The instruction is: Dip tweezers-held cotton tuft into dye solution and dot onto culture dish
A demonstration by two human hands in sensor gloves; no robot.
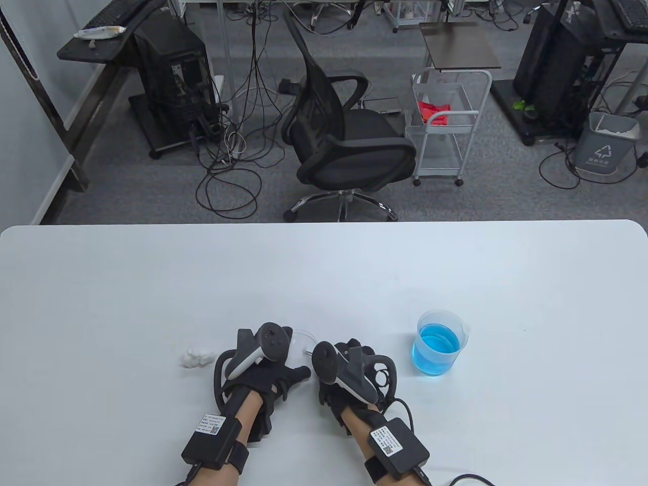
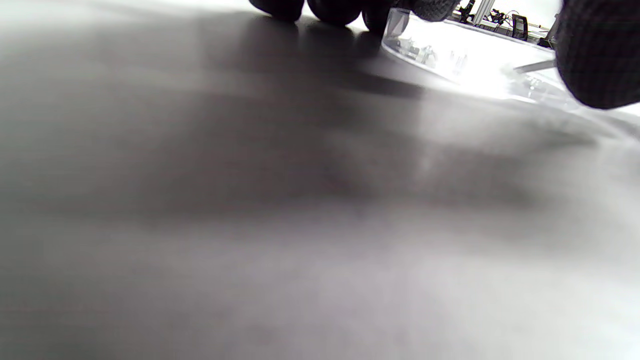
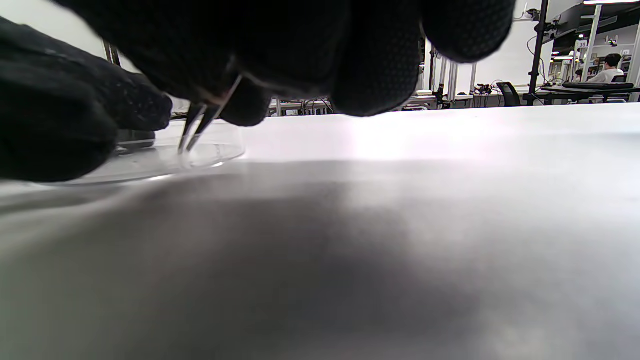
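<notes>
A clear culture dish [image 1: 302,335] lies between my two hands, mostly hidden by them in the table view. My left hand [image 1: 263,367] steadies it, with fingertips [image 2: 330,9] at the dish's rim [image 2: 400,37] and the thumb on the near side. My right hand [image 1: 349,372] pinches metal tweezers [image 3: 202,122] whose tips point down into the dish [image 3: 200,155]. Whether a tuft sits between the tips is too small to tell. A beaker of blue dye [image 1: 439,349] stands to the right of my right hand. Loose white cotton [image 1: 195,357] lies left of my left hand.
The white table [image 1: 324,273] stretches far beyond the hands, and its back edge faces a black office chair [image 1: 344,131]. A cable runs from my right wrist unit [image 1: 397,445] toward the table's front edge.
</notes>
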